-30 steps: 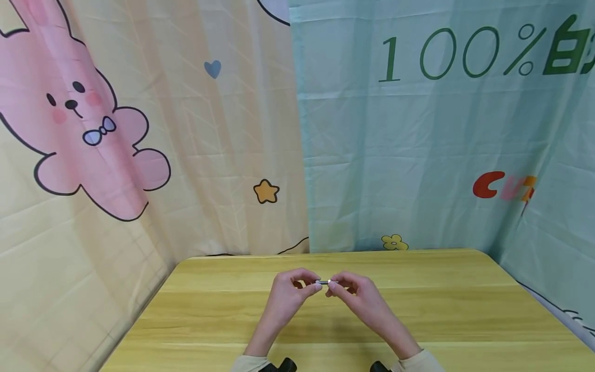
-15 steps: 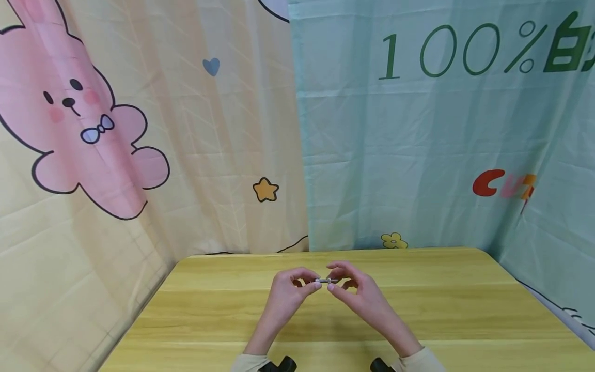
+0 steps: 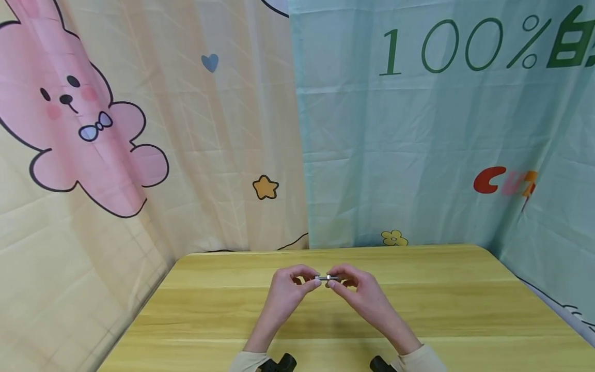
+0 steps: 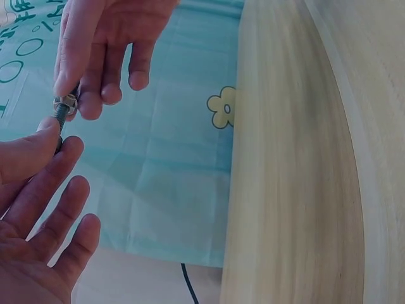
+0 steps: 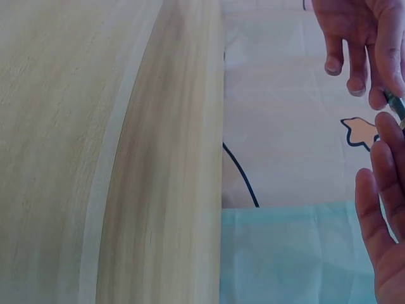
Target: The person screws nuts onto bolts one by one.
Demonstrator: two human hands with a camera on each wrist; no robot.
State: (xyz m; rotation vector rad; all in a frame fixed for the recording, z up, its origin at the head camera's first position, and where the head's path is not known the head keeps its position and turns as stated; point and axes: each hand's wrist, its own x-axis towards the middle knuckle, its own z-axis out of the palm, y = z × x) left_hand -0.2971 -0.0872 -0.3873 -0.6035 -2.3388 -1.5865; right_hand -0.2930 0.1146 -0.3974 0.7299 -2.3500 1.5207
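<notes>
Above the table, a slim metal bolt (image 3: 322, 278) with a dark threaded shank lies roughly level between both hands. My left hand (image 3: 287, 292) pinches one end of it between thumb and index finger. The other fingers spread loosely, as the left wrist view shows. A silvery hex nut (image 4: 66, 101) sits around the shank. My right hand (image 3: 360, 289) holds the nut with thumb and fingertips, partly covering it. Only a short piece of the bolt (image 5: 395, 104) shows in the right wrist view, at its right edge.
Below the hands is a light wooden table (image 3: 209, 305) with rounded far corners. Printed curtains, one cream (image 3: 223, 129) and one pale blue (image 3: 344, 129), hang behind it and along the sides. Black wrist mounts (image 3: 284, 363) show at the bottom edge.
My right index finger was raised off the nut half a second ago and has come back down to it. The left hand keeps its pinch. The head view has tilted slightly downward.
</notes>
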